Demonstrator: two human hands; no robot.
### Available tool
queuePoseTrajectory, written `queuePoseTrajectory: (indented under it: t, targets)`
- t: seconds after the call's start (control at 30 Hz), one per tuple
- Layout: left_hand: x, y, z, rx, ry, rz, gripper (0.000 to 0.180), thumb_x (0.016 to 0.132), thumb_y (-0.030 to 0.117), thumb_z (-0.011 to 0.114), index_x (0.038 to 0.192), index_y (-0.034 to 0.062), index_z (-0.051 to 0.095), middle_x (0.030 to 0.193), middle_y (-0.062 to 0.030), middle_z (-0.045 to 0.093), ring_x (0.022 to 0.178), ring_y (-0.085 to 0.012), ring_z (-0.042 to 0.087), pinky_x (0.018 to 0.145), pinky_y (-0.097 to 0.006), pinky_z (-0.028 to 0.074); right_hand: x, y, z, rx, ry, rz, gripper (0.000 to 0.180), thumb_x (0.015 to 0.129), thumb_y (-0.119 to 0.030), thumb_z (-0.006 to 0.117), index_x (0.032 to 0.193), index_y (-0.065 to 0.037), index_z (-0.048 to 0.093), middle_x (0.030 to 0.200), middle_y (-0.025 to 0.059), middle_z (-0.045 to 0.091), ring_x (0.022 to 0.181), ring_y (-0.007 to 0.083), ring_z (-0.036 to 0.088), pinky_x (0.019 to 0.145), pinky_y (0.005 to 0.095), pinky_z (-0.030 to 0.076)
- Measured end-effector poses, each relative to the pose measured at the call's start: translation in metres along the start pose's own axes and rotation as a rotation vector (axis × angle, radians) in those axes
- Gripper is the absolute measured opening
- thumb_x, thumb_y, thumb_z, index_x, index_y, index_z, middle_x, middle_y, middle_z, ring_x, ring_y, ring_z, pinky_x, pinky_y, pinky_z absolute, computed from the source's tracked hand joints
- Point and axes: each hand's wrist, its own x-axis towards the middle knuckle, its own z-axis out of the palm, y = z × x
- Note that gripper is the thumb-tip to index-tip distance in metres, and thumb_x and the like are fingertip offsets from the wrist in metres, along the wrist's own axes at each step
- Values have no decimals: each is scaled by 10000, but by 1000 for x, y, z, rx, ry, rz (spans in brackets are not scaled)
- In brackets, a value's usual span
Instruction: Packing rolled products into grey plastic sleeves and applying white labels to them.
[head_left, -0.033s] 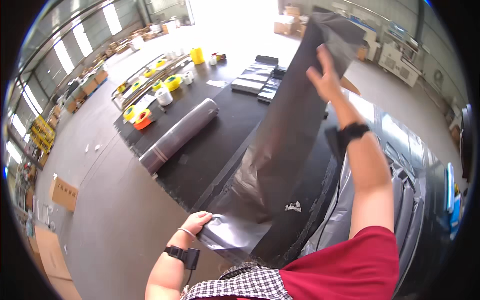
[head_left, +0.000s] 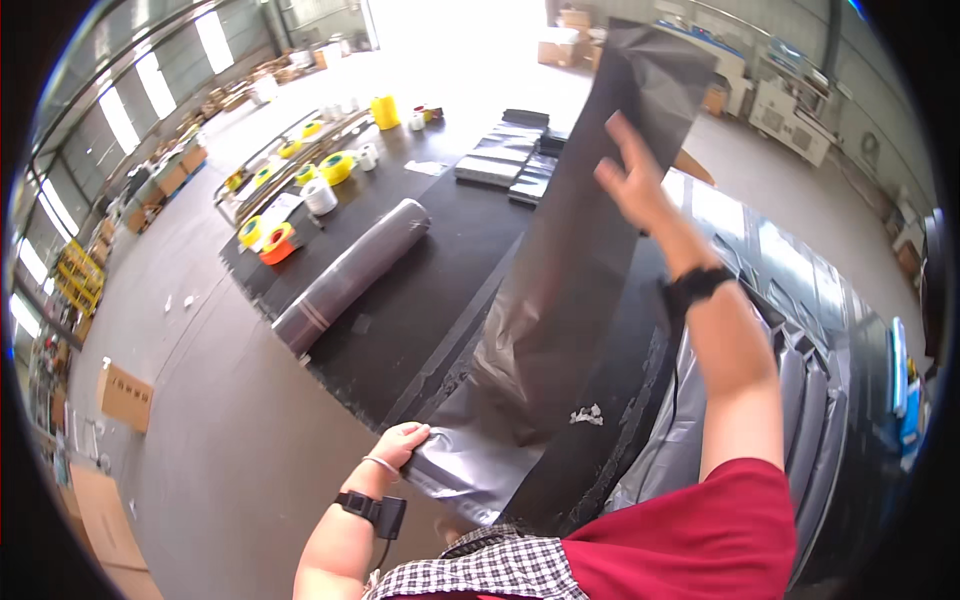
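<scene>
A long strip of dark grey plastic film (head_left: 560,290) runs from near my body to the far side of the black-topped table (head_left: 395,345), its far end standing up off the surface. My left hand (head_left: 402,443) pinches the near left corner of the film between thumb and fingers. Higher up, my right hand (head_left: 638,185) is over the film's right side, fingers stretched and apart, gripping nothing; whether the palm touches the film I cannot tell. To the left of the film lies a wrapped roll of grey film (head_left: 355,275).
Flat folded packs (head_left: 500,155) are stacked at the table's far side. Yellow tape rolls (head_left: 338,168), an orange one (head_left: 277,246) and white spools (head_left: 319,196) stand far left. Folded grey film (head_left: 800,400) is heaped at right. A crumpled scrap (head_left: 588,414) lies near the film. A cardboard box (head_left: 124,395) sits on the floor.
My right hand has come slightly down and left over the film. The film's raised far end leans a little further left. My left hand keeps its hold on the corner.
</scene>
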Motion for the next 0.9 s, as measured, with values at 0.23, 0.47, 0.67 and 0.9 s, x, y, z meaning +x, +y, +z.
queuePoseTrajectory:
  t: [0.23, 0.47, 0.67, 0.9]
  targets:
    - [77, 0, -3, 465, -128, 266, 291, 971, 322, 649, 999, 39, 707, 887, -32, 705, 837, -127, 631, 767, -312, 517, -194, -13, 125, -699, -678, 567, 780, 924, -472, 620, 1568, -171, 299, 1646, 201, 158, 1519, 409, 142, 1203, 578, 183]
    - [114, 117, -145, 1238, 375, 976, 784, 768, 468, 802, 1389, 91, 506, 1324, -165, 526, 1276, -365, 463, 1078, -487, 359, -241, 5, 177, -987, -620, 915, 748, 929, -474, 603, 1561, -184, 326, 1659, 170, 154, 1532, 368, 129, 1221, 540, 138]
    - [169, 214, -298, 1343, 297, 193, 1294, 563, 593, 863, 1551, 31, 244, 1413, -254, 487, 1306, -384, 496, 1083, -458, 418, -246, -59, 267, -734, -308, 713, 535, 880, -287, 706, 1339, -56, 561, 1470, 245, 439, 1396, 431, 359, 1157, 497, 311]
    - [192, 162, -291, 485, -179, 232, 896, 736, 352, 863, 1396, -40, 402, 1217, -159, 638, 1086, -210, 624, 934, -361, 516, -196, -143, 429, 191, -234, 1177, 853, 851, -445, 773, 1469, 21, 415, 1439, 243, 501, 1332, 296, 499, 1088, 400, 427]
